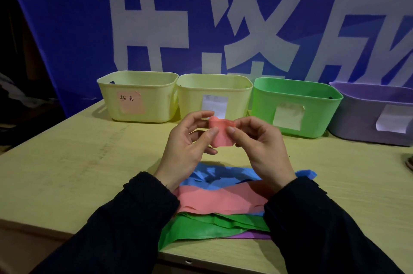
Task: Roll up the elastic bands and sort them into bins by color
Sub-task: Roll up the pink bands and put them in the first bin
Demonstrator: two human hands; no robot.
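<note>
Both hands, left hand (187,142) and right hand (257,142), pinched pink band roll (221,134) above table (67,162), just before yellow bin with pink label (136,96). Advice: keep coil tight, edges aligned, thumbs pressing until drop there.

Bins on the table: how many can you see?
4, in a back row: pale yellow bin far left, second yellow bin, green bin, purple bin cut off at right; more may lie beyond.
</note>
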